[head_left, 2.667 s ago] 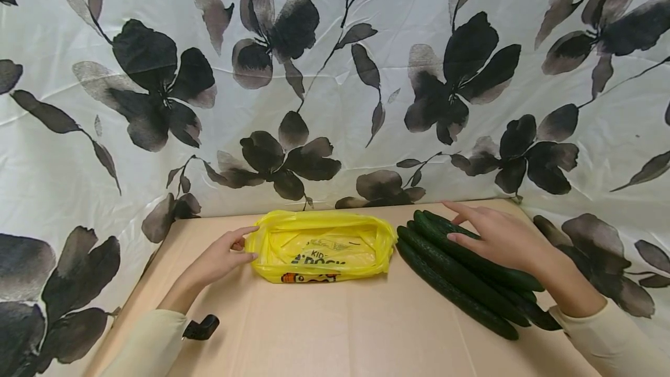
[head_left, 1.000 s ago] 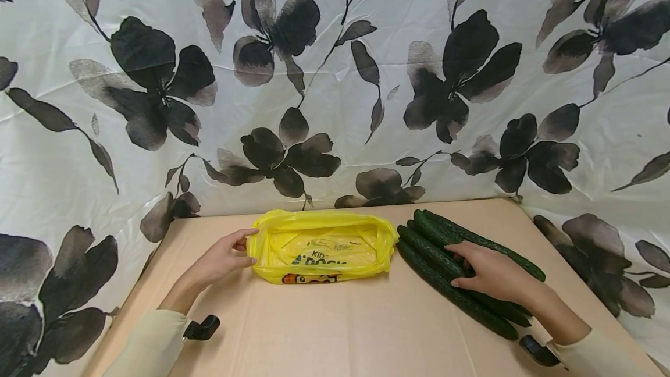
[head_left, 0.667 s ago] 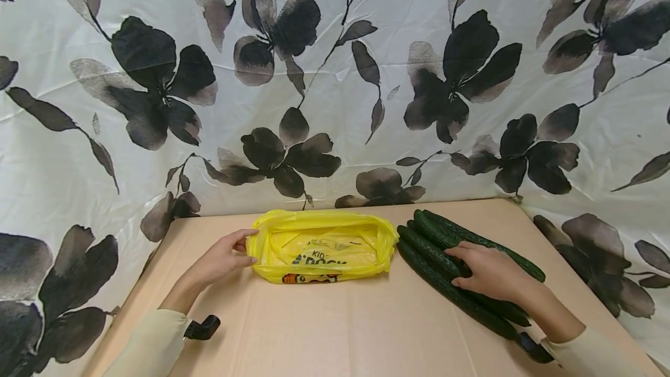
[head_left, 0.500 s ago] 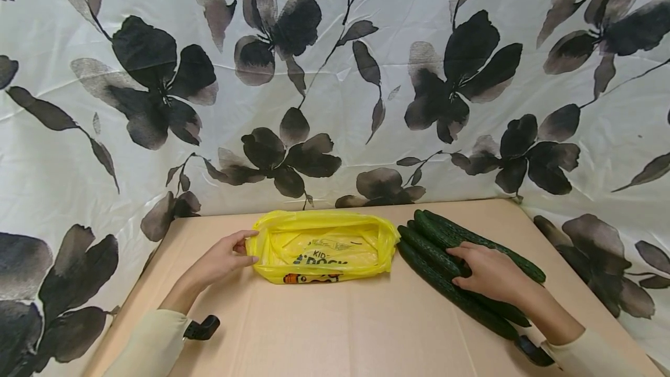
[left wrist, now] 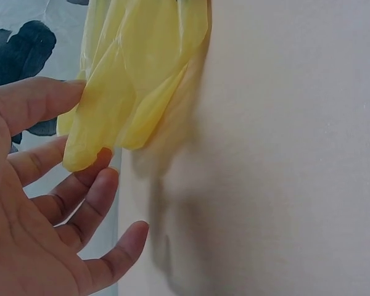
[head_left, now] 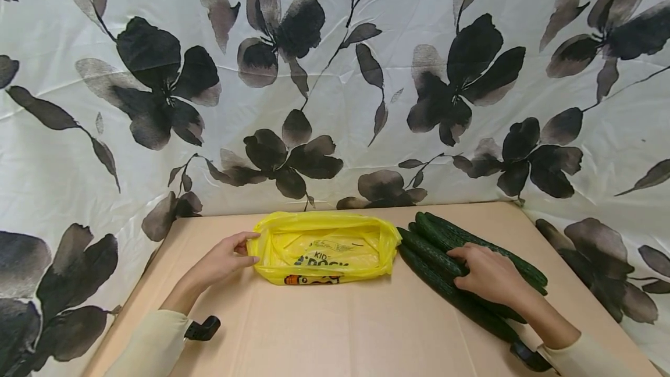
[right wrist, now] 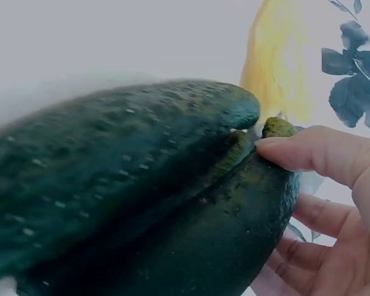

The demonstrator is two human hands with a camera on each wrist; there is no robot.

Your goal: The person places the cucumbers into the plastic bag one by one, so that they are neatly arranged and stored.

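Observation:
A yellow plastic bag (head_left: 335,221) with printed lettering lies at the back middle of the table, its wide mouth gaping upward. At its left end my left hand (head_left: 222,258) pinches the plastic; the left wrist view shows the thumb in front and fingers behind the bag's edge (left wrist: 142,68). To the bag's right, several long dark green cucumbers (head_left: 476,237) lie slanted in a pile. My right hand (head_left: 487,272) grips one from above. In the right wrist view, thumb and fingers hold that cucumber (right wrist: 222,228), beside another cucumber (right wrist: 129,135). The hand hides part of the pile.
A light wood-toned table (head_left: 335,330) carries everything. White cloth with dark flowers (head_left: 455,98) hangs behind and along both sides. A black device (head_left: 202,329) sits at the left cuff, another black device (head_left: 528,358) at the right, close to the cucumbers' near ends.
My right hand has shifted from over the far-right cucumbers to the middle of the pile and taken hold of one. My left hand and the bag have stayed almost still.

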